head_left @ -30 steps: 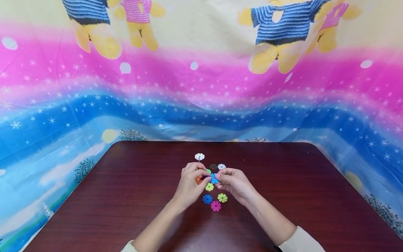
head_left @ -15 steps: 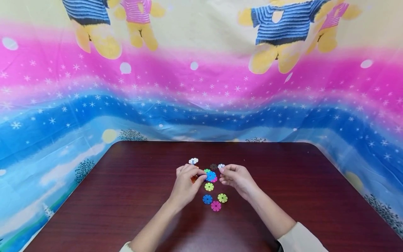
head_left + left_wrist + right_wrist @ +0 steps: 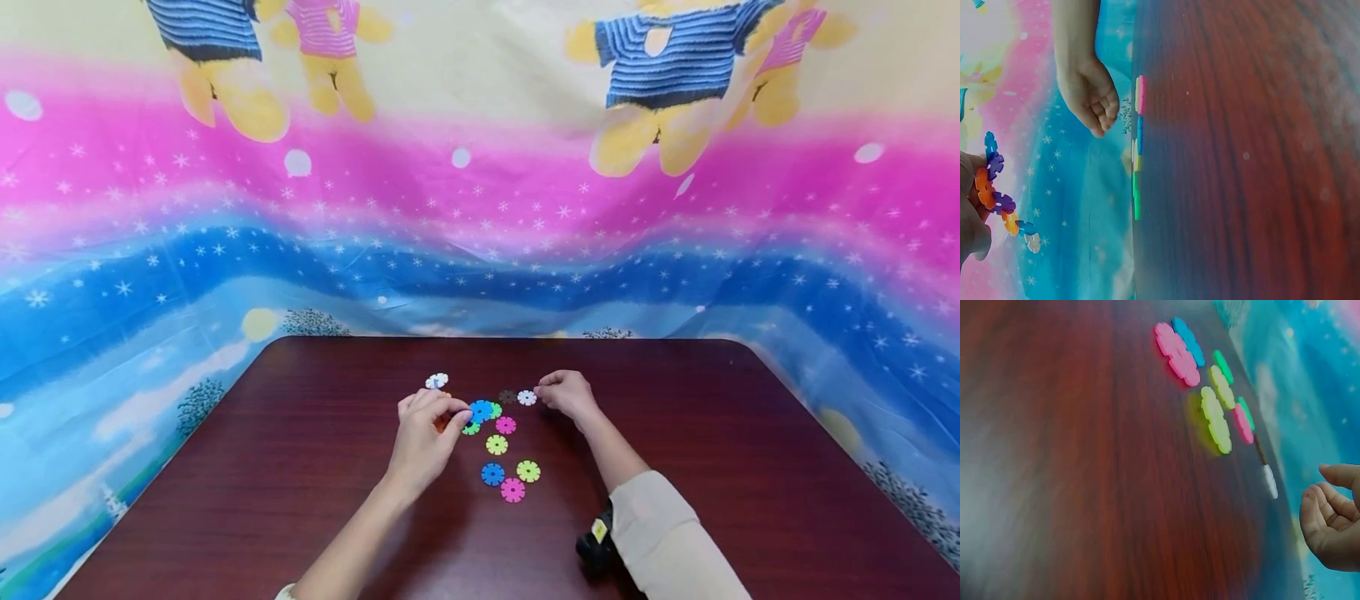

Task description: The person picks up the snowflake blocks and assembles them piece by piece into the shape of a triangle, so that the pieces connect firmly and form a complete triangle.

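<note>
My left hand (image 3: 423,433) pinches a chain of interlocking snowflake discs above the left side of the pile. The chain (image 3: 1002,203) shows blue, purple, orange and white discs slotted edge to edge in the left wrist view. Its blue end disc (image 3: 481,411) points right, while the white end disc (image 3: 437,381) sticks out beyond my knuckles. Part of the chain is hidden behind the hand. My right hand (image 3: 567,394) hovers beside a loose white disc (image 3: 527,397), fingertips close to its edge. In the right wrist view its fingers (image 3: 1329,512) are loosely bent, with nothing between them and the thumb.
Several loose discs lie flat on the dark wooden table (image 3: 675,467): a brown disc (image 3: 507,397), pink disc (image 3: 506,425), yellow-green disc (image 3: 528,471), blue disc (image 3: 492,474) and magenta disc (image 3: 513,490) among them. A printed cloth (image 3: 480,208) hangs behind the table.
My right hand has come off the blue end disc and moved away toward the loose white disc. The left hand has carried the chain leftward, uncovering the pink and green discs.
</note>
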`<state>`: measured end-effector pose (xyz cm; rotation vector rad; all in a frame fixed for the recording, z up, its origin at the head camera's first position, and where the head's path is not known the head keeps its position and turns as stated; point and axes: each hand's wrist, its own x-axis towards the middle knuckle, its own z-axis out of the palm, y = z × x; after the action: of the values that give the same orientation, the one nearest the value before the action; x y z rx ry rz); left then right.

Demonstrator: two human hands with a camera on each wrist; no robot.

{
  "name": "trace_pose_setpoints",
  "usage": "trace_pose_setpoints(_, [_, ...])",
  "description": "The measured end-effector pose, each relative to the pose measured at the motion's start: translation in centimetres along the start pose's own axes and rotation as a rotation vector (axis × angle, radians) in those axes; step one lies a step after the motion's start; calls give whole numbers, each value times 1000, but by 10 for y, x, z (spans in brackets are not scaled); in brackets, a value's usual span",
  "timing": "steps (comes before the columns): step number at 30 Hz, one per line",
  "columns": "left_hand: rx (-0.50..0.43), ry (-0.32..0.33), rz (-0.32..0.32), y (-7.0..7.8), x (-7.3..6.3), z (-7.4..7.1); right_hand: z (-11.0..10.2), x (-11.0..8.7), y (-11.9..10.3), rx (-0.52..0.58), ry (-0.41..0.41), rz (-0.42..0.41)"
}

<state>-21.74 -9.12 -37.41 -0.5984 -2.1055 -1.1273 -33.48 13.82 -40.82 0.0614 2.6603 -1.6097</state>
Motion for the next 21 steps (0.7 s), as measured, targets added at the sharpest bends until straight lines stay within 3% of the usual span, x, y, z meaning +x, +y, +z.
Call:
trace_pose_setpoints(6, [12,11,-7,0,0,0,15,16,5,-211,18,-56])
trace_pose_setpoints(12, [20,-10,-25,0,-2,2,25,20,12,-281,16,-37])
trace_pose_setpoints(21, [12,-12,-33,1,0,2,30,22,14,-364,19,-80])
